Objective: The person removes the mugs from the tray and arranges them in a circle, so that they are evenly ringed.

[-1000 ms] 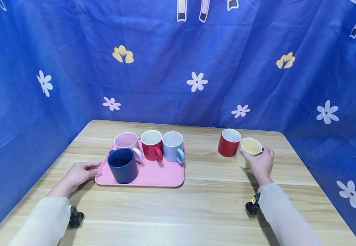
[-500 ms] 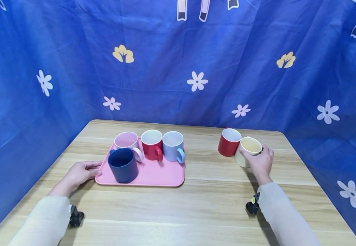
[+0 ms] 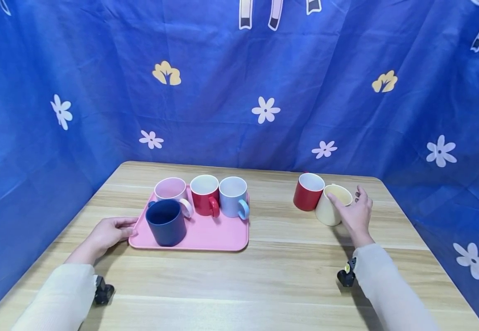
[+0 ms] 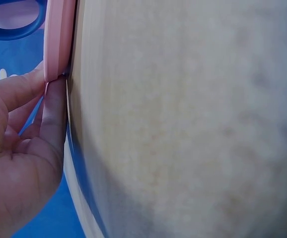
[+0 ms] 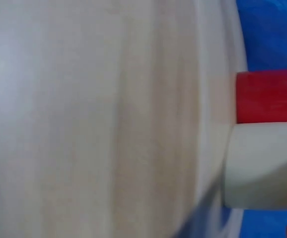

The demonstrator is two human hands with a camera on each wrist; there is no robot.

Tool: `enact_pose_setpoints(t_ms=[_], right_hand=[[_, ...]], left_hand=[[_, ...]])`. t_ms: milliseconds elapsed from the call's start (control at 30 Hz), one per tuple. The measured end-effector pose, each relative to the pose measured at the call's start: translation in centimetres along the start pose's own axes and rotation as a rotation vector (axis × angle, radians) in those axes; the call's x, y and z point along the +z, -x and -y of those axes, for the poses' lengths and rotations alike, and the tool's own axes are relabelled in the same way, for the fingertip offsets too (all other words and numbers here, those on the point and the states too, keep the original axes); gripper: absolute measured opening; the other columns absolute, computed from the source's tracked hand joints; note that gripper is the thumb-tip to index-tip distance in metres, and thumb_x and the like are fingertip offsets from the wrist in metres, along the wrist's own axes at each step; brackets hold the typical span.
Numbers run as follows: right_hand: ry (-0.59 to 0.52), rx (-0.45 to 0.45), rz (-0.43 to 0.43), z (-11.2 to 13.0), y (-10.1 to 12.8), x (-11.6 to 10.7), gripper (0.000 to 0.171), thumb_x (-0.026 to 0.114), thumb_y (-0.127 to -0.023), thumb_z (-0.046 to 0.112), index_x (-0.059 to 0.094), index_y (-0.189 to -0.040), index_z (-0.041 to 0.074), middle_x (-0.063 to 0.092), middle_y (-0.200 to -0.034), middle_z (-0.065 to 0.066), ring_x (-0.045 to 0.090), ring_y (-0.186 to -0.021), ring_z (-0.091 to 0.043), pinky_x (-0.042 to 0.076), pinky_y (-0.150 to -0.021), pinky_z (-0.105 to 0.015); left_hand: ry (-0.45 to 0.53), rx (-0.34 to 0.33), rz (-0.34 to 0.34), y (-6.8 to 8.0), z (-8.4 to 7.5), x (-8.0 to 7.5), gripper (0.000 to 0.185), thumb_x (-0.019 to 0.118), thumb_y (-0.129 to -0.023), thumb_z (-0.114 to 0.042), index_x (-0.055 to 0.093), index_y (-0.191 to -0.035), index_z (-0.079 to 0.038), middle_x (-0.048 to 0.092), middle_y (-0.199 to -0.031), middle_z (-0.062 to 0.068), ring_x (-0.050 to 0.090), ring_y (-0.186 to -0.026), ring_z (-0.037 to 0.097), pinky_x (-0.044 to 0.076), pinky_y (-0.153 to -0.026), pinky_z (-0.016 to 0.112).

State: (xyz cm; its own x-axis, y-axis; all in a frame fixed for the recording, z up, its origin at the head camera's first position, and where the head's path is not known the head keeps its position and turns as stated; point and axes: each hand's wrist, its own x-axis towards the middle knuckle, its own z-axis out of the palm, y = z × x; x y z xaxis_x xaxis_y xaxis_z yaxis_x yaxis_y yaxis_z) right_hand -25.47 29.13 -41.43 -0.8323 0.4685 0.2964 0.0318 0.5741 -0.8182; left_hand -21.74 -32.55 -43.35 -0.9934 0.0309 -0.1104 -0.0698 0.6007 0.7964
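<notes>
A pink tray (image 3: 218, 236) on the wooden table carries a dark blue mug (image 3: 166, 223), a pink mug (image 3: 170, 189), a red mug (image 3: 204, 193) and a light blue mug (image 3: 233, 195). My left hand (image 3: 109, 232) pinches the tray's left edge (image 4: 59, 34), thumb on top and a finger beneath it. To the right a second red mug (image 3: 307, 192) stands on the table. A cream mug (image 3: 329, 211) leans against it. My right hand (image 3: 357, 214) is beside the cream mug, thumb at its rim, the other fingers spread and lifted off. The right wrist view shows both mugs, cream (image 5: 262, 163) and red (image 5: 270, 96).
The table (image 3: 264, 285) has bare wood across its front and between the tray and the two loose mugs. A blue flowered cloth (image 3: 239, 92) closes off the back and both sides. The table's right edge runs close behind my right hand.
My right hand has loosened from the cream mug: its fingers lifted and spread, the wrist drifted slightly right, and the mug now tilts toward the red one. The left hand stayed still.
</notes>
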Motion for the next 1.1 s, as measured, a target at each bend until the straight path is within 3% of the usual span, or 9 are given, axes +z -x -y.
enact_pose_setpoints(t_ms=[300, 533, 833, 1100], right_hand=[[-0.004, -0.050, 0.006, 2.5, -1.4, -1.1, 0.096, 0.073, -0.077, 0.052, 0.026, -0.150, 0.010, 0.034, -0.142, -0.018, 0.033, -0.128, -0.032, 0.032, -0.103, -0.049], [-0.021, -0.115, 0.031, 4.6, -1.9, -0.8, 0.095, 0.072, -0.078, 0.053, 0.028, -0.149, 0.010, 0.032, -0.144, -0.017, 0.034, -0.128, -0.033, 0.033, -0.104, -0.048], [-0.055, -0.204, 0.088, 7.7, -1.2, 1.6, 0.091, 0.076, -0.077, 0.047, 0.033, -0.147, 0.009, 0.036, -0.138, -0.020, 0.038, -0.125, -0.033, 0.035, -0.102, -0.047], [-0.088, -0.245, 0.189, 10.8, 0.7, 4.5, 0.089, 0.078, -0.075, 0.045, 0.035, -0.146, 0.012, 0.040, -0.135, -0.017, 0.041, -0.121, -0.032, 0.038, -0.099, -0.047]], left_hand=[[-0.004, 0.016, -0.004, 0.2, -0.3, 0.0, 0.050, 0.068, -0.087, -0.009, 0.050, -0.126, 0.017, 0.057, -0.121, 0.031, 0.053, -0.083, -0.007, 0.049, -0.073, 0.014], [-0.032, 0.021, -0.015, 0.2, -0.1, 0.0, 0.050, 0.070, -0.087, -0.012, 0.052, -0.125, 0.015, 0.058, -0.120, 0.029, 0.052, -0.086, -0.006, 0.047, -0.073, 0.012], [-0.040, 0.046, -0.023, 0.2, 0.0, 0.1, 0.049, 0.070, -0.087, -0.012, 0.054, -0.124, 0.015, 0.059, -0.119, 0.029, 0.050, -0.088, -0.006, 0.045, -0.074, 0.011], [-0.034, 0.044, -0.023, 0.3, -0.1, 0.0, 0.048, 0.070, -0.087, -0.011, 0.053, -0.124, 0.015, 0.058, -0.120, 0.029, 0.051, -0.088, -0.006, 0.046, -0.074, 0.011]])
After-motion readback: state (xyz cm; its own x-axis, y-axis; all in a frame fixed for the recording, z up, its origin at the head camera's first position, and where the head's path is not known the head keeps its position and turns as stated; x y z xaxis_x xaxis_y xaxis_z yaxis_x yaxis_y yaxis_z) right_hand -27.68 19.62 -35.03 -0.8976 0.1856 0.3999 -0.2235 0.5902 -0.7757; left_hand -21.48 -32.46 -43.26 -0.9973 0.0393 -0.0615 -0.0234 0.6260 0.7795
